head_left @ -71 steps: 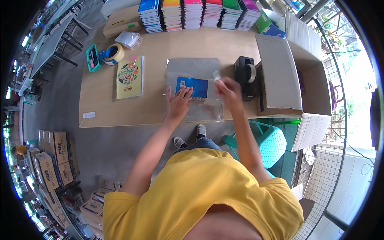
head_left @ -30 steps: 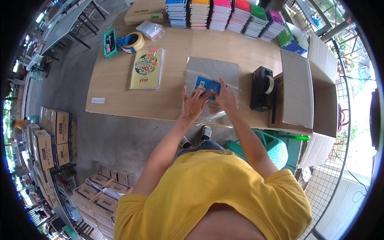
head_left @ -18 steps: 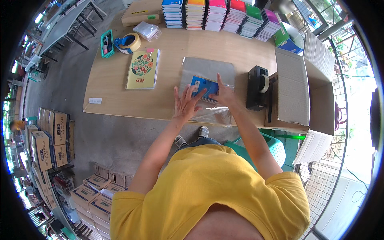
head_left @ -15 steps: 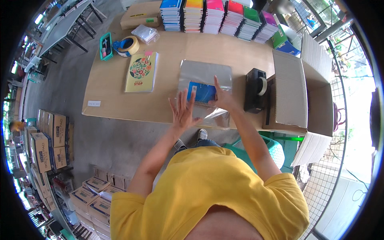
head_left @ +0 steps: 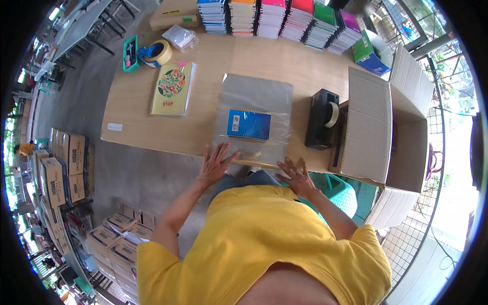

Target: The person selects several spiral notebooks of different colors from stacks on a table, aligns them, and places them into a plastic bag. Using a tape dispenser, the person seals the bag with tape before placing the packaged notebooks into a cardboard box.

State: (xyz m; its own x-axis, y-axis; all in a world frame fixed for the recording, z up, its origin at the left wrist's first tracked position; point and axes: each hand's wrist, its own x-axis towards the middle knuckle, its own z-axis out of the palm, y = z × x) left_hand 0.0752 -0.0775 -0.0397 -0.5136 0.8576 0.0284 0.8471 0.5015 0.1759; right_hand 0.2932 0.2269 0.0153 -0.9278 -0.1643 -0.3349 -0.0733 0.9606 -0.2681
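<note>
A small blue spiral notebook [head_left: 248, 124] lies inside a clear plastic sleeve [head_left: 255, 95] flat on the wooden table [head_left: 132, 101]. My left hand [head_left: 215, 162] rests spread at the sleeve's near left corner, at the table's front edge. Just off the sleeve's near right corner, my right hand [head_left: 297, 175] is spread with fingers apart, at the table's edge. Neither hand holds anything.
A black tape dispenser [head_left: 322, 119] and an open cardboard box [head_left: 386, 132] stand to the right. A yellow notebook [head_left: 172, 89], a tape roll [head_left: 157, 52] and a teal tray [head_left: 129, 52] lie to the left. Stacks of coloured notebooks [head_left: 284, 20] line the far edge. Cartons [head_left: 66, 168] sit on the floor.
Both hands have slid from the blue notebook back toward me to the sleeve's near edge. The sleeve now lies flat with the notebook uncovered.
</note>
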